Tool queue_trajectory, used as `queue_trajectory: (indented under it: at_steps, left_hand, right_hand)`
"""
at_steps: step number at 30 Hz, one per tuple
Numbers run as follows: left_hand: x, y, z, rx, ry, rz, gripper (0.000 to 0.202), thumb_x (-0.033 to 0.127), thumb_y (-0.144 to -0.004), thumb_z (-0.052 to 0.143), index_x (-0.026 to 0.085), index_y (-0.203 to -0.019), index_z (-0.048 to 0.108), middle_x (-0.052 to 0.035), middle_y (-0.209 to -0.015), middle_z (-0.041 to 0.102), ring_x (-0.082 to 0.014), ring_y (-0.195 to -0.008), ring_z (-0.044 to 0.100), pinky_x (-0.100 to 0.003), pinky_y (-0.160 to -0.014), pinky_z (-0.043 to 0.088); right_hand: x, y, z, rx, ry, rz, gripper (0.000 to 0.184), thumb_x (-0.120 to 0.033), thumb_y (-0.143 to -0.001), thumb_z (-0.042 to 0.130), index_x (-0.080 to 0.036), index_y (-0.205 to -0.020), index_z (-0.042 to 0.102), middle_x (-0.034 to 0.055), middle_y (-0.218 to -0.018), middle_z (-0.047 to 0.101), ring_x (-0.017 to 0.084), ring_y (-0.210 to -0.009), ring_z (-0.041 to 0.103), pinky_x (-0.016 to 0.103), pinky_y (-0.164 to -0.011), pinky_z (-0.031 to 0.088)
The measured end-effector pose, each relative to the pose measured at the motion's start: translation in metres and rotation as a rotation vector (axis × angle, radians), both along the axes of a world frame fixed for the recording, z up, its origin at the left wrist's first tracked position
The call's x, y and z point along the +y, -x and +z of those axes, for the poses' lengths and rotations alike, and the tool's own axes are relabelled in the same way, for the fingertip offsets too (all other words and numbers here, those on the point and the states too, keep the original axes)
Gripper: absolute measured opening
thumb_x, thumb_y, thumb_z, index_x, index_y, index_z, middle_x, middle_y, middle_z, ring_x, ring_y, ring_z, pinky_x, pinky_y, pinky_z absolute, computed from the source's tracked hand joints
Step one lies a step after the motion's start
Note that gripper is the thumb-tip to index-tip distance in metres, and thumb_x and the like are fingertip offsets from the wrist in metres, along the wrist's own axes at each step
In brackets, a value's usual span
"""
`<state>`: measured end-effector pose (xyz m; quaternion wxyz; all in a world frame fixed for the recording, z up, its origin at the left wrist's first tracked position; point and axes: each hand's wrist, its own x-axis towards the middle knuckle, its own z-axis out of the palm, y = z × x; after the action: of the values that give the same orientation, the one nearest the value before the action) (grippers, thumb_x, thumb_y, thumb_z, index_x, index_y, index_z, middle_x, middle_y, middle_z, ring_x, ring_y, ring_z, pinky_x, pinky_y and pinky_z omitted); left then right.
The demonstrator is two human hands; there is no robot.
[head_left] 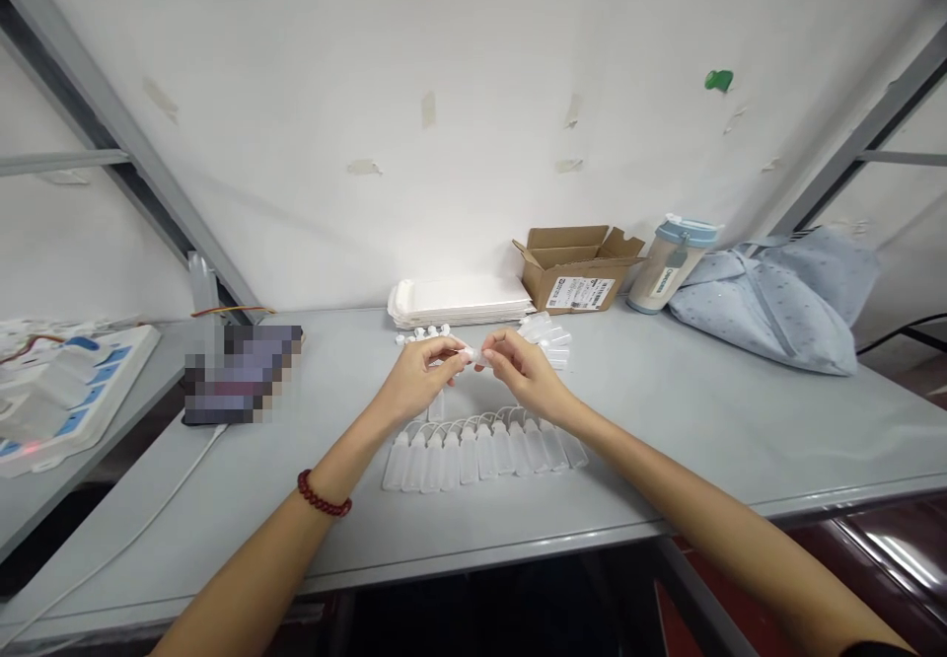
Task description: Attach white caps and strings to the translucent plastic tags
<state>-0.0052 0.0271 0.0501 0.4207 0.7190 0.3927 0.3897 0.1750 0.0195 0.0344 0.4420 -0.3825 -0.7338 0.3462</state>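
1. The left hand (418, 373) and the right hand (522, 371) meet in the middle of the frame, above the table. Each one pinches a small clear plastic piece (477, 357) between the thumb and first finger. The other fingers curl in softly.
2. The piece is small and slick, so it could slip from the fingers if they press too hard or too little. Then it could drop and roll on the smooth gray table (710, 420).
3. A hand or wrist could also bump the row of clear plastic bottles (473, 455) just below the hands. They lie close together, so one knock could push them out of line.
4. The piece looks clear and cloudy, like the bottles. It is so small, and the fingers cover so much of it, that I cannot tell its full shape.
5. Small white-topped pieces (423, 333) sit just past the left hand. A pile of clear bottles (547, 341) sits just past the right hand.
6. Farther back are white trays (459, 302), a cardboard box (577, 282), a tall cup (672, 264) and a pale blue bag (769, 307). A power strip (74, 391) sits at the left edge of the frame.
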Motion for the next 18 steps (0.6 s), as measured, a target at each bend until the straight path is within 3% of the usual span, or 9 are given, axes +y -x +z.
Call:
queue_trajectory:
  at_steps: [6, 13, 18]
  left_hand:
    - [-0.002, -0.002, -0.001, 0.029, -0.005, -0.002, 0.023, 0.037, -0.082, 0.057, 0.016, -0.076, 0.064, -0.0033, -0.075, 0.063, -0.0148, -0.071, 0.056, -0.024, -0.061, 0.048]
    - [-0.003, -0.001, 0.0, -0.158, 0.134, 0.034, 0.026, 0.039, -0.079, 0.063, 0.014, -0.074, 0.065, -0.0014, -0.067, 0.06, -0.0126, -0.064, 0.055, -0.024, -0.057, 0.048]
    - [-0.008, -0.001, 0.005, -0.128, 0.012, 0.034, 0.019, 0.034, -0.077, 0.067, 0.015, -0.073, 0.068, -0.0019, -0.07, 0.065, -0.0121, -0.065, 0.057, -0.024, -0.063, 0.049]
  right_hand:
    - [-0.002, 0.0, -0.003, -0.117, -0.202, -0.03, 0.012, -0.028, -0.093, 0.041, -0.019, -0.089, 0.048, 0.0017, -0.076, 0.063, 0.01, -0.057, 0.05, 0.022, -0.053, 0.036]
    - [0.002, -0.001, -0.011, -0.208, -0.492, -0.088, 0.017, -0.031, -0.091, 0.046, -0.018, -0.102, 0.048, 0.0085, -0.09, 0.063, 0.016, -0.07, 0.057, 0.026, -0.057, 0.044]
    - [0.0, -0.004, -0.008, -0.174, -0.431, -0.097, 0.015, -0.029, -0.092, 0.046, -0.018, -0.1, 0.052, 0.0062, -0.083, 0.063, 0.016, -0.068, 0.058, 0.027, -0.061, 0.044]
